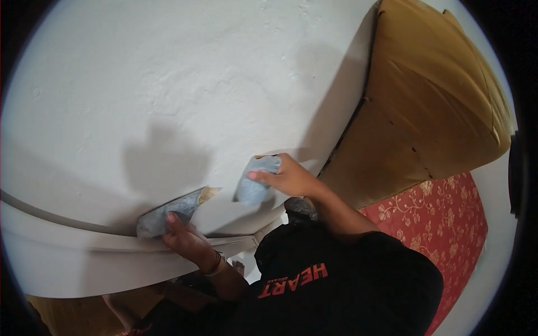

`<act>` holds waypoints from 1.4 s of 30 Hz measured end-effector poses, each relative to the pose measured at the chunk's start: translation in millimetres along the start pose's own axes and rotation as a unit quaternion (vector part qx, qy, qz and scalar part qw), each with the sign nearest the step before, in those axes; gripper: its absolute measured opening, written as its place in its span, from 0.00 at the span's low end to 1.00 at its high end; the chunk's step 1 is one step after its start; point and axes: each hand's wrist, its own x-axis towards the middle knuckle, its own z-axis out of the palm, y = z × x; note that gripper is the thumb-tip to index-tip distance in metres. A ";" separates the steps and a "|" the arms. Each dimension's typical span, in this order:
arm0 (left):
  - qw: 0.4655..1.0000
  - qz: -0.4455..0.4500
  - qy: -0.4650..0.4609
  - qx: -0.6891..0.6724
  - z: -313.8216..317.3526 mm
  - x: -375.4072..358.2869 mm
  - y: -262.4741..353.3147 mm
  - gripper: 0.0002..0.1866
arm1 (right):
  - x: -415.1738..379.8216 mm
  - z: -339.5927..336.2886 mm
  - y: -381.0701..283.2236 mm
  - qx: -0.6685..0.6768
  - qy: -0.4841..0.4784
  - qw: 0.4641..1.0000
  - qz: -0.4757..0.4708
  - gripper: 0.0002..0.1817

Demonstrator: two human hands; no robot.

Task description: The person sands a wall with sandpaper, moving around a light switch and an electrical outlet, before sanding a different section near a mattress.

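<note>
My left hand [188, 241], with bracelets at the wrist, is closed around a flat putty knife [168, 215] coated in grey-white smears, its thumb lying on the upper face. A tan, cleaner corner of that blade points up and right. To the right, my right hand [290, 175] pinches a second, smaller putty knife [256, 182], also grey-smeared, with the thumb across its face. Both tools overlap the white wall [224, 101], which has low bumps and rough patches. My right hand is a little higher than my left, with a short gap between the two tools.
Mustard-coloured upholstered furniture [431, 89] stands against the wall on the right, with red floral fabric [431, 215] below it. A white curved ledge [73, 252] crosses the lower left. Part of a person's limb [117, 312] shows at the bottom left.
</note>
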 end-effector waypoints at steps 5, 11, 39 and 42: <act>0.966 -0.088 -0.071 0.231 3.6 -17.6 -21.6 0.15 | 1.6 -53.1 -68.1 0.042 0.179 0.983 -0.027 0.14; 0.993 -0.046 -0.018 0.112 4.4 -5.1 3.8 0.17 | 7.6 -16.0 -48.8 -0.096 0.065 0.989 -0.089 0.16; 0.992 -0.058 0.021 0.108 8.6 -8.9 2.9 0.21 | 15.5 4.7 -37.0 -0.062 0.067 0.989 -0.119 0.17; 0.987 0.054 0.146 0.032 14.6 8.5 28.5 0.19 | 5.1 0.4 -17.5 -0.138 0.000 0.990 0.017 0.17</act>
